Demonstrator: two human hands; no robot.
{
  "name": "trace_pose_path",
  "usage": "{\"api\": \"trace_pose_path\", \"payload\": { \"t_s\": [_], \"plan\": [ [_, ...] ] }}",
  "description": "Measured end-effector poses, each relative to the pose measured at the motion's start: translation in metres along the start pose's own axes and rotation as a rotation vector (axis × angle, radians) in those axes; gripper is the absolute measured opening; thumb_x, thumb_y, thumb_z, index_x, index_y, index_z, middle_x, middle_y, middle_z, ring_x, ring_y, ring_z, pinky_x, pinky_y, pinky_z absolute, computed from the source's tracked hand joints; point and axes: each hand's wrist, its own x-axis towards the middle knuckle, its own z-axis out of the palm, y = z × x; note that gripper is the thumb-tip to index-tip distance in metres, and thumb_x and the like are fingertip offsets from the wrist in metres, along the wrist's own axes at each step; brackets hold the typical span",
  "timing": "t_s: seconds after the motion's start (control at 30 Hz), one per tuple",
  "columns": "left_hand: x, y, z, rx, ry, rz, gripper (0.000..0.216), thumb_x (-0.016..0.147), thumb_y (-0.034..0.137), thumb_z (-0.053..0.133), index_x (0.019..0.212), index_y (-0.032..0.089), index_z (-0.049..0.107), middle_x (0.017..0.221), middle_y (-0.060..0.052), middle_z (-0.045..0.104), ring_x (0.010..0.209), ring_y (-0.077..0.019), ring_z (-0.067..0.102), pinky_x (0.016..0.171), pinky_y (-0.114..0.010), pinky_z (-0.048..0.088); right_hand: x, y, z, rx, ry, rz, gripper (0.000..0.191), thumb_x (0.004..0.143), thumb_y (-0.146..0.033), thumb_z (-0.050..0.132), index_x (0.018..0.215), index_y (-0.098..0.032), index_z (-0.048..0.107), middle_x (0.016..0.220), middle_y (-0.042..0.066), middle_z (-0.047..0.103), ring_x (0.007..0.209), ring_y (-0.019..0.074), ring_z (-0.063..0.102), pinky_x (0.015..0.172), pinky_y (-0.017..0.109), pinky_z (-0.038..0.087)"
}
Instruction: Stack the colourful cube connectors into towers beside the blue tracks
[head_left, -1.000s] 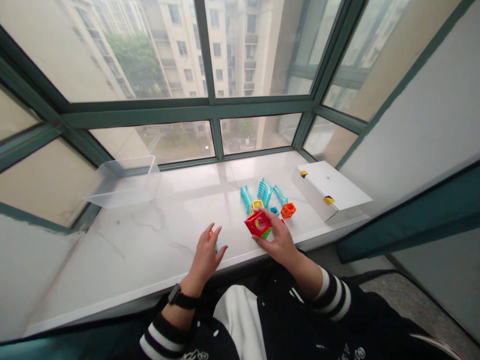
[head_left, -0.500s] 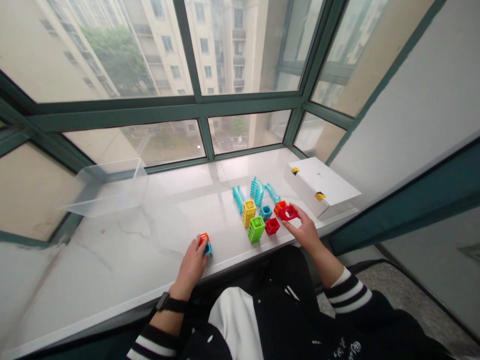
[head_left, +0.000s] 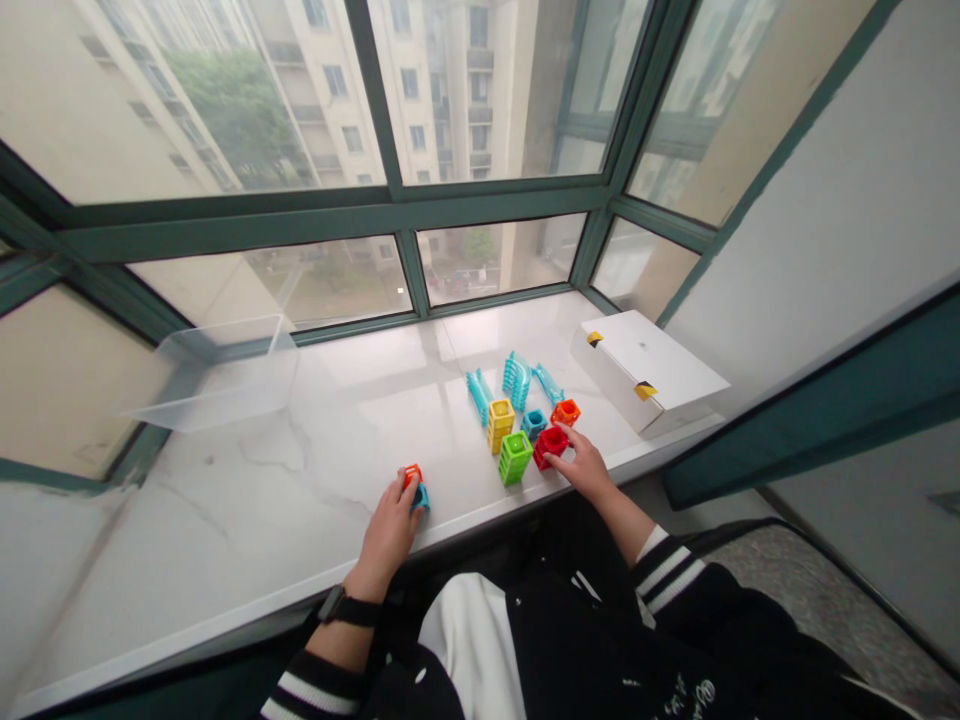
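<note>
My left hand (head_left: 388, 533) rests on the marble windowsill (head_left: 322, 470), its fingers curled around a small orange block and a teal block (head_left: 414, 490) at the sill's front edge. My right hand (head_left: 589, 472) reaches left, with fingertips on a red magnetic block (head_left: 551, 446). Beside that block stand a green block (head_left: 515, 458), a yellow block tower (head_left: 500, 425), a teal block (head_left: 534, 424) and an orange block (head_left: 565, 412). Behind them lie several teal ramp pieces (head_left: 516, 381).
A transparent plastic tub (head_left: 217, 376) stands at the sill's left end, and a white box with yellow tape (head_left: 646, 368) lies at the right end. Green-framed windows run behind the sill, and a wall stands to the right. The sill's front edge is close to my body.
My right hand has moved left and down from the orange block to the red block, and the red piece it held is no longer in it. My left hand has barely moved.
</note>
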Motion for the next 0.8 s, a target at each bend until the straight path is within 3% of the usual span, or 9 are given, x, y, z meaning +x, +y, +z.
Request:
{"api": "trace_pose_path", "payload": {
  "t_s": [0.3,0.57,0.8],
  "plan": [
    [-0.001,0.0,0.002,-0.046,0.008,-0.017,0.061,0.095,0.025,0.052,0.156,0.022,0.046,0.17,-0.017,0.037,0.154,-0.0334,0.043,0.126,-0.056,0.039,-0.004,0.024,0.025,0.133,-0.031,0.049,0.078,0.074,-0.049,0.082,0.143,-0.023,0.058,0.141,0.017,0.064,0.125,0.0335,0.065,0.101,0.051,0.059],
    [-0.002,0.001,0.001,-0.041,-0.006,-0.024,0.062,0.097,0.026,0.05,0.158,0.021,0.043,0.172,-0.018,0.034,0.156,-0.0337,0.041,0.127,-0.056,0.038,-0.008,0.024,0.041,0.075,0.016,0.041,0.058,0.079,-0.045,0.075,0.131,-0.023,0.061,0.126,0.012,0.069,0.12,0.0316,0.066,0.109,0.052,0.052],
    [-0.003,0.0,0.003,-0.084,-0.007,-0.04,0.062,0.097,0.026,0.051,0.158,0.022,0.044,0.173,-0.016,0.033,0.156,-0.033,0.04,0.128,-0.057,0.037,-0.007,0.025,0.039,0.074,0.011,0.046,0.058,0.079,-0.048,0.073,0.13,-0.021,0.06,0.125,0.013,0.068,0.117,0.0316,0.067,0.107,0.052,0.054]
  ]
}}
